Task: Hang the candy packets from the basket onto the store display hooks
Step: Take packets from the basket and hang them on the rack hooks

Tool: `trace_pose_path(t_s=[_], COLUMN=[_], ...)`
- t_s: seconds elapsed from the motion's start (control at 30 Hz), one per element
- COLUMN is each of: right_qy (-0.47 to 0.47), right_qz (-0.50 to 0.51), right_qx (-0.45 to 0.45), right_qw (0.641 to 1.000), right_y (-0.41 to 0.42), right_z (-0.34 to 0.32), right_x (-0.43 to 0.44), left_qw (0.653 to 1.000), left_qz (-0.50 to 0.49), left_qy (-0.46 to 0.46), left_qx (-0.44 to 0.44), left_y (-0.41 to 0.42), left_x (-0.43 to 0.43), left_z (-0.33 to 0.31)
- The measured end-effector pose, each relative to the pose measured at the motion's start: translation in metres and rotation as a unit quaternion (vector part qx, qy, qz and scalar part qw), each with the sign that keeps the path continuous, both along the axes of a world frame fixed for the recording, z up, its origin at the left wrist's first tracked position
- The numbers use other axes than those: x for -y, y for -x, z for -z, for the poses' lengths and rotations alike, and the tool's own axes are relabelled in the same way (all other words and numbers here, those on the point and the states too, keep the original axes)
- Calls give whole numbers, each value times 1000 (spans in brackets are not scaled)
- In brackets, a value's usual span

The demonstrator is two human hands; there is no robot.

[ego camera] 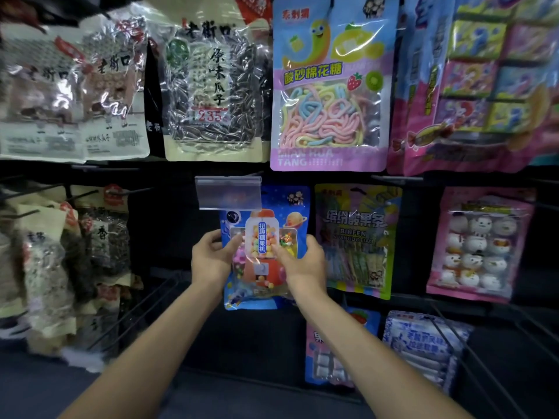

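While both hands hold it by its sides, the blue candy packet [263, 246], printed with a red gumball machine, stands upright against the dark display wall in the middle row. Its top edge sits just behind a clear plastic label holder [228, 193] at the end of a hook; whether the packet's hole is on the hook cannot be told.

The left hand [211, 258] pinches the packet's left edge, thumb laid across the front and fingers curled behind. The right hand [302, 261] pinches the right edge the same way, its thumb pressed on the front near the gumball picture. Both bare forearms reach up from the bottom of the view.

Just to the right hangs a green and yellow sour-strip packet [357, 237], and further right a pink packet of snowman marshmallows [481, 246]. Above, in the top row, hang a purple and blue packet of pastel marshmallow ropes [329, 86], a clear bag of sunflower seeds [211, 86] to its left, and a large pink packet [472, 86] to its right.

Left of the hands, more seed bags [99, 237] crowd the middle row, blurred. Bare black wire hooks [136, 313] jut out below them. Low on the right hang a pink and blue packet [332, 352] and a white and blue one [423, 349].
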State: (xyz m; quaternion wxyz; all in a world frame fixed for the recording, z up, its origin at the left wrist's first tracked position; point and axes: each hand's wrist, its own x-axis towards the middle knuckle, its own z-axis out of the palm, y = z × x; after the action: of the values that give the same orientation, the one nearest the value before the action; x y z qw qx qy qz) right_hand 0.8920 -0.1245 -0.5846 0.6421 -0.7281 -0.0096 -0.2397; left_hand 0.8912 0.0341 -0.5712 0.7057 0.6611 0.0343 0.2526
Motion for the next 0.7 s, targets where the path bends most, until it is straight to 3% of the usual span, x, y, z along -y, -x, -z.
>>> trace_pose_path(t_s=[0.37, 0.7], right_qy=[28, 37], right_qz=[0, -5], right_qx=[-13, -28], right_qw=[1000, 999], right_y=[0, 5], right_z=[7, 11], right_x=[6, 11], left_qw=[1000, 997], left_qz=[12, -59], left_qy=[14, -38], left_qx=[19, -28], left_y=[-2, 8], left_x=[-4, -10], left_z=[3, 13])
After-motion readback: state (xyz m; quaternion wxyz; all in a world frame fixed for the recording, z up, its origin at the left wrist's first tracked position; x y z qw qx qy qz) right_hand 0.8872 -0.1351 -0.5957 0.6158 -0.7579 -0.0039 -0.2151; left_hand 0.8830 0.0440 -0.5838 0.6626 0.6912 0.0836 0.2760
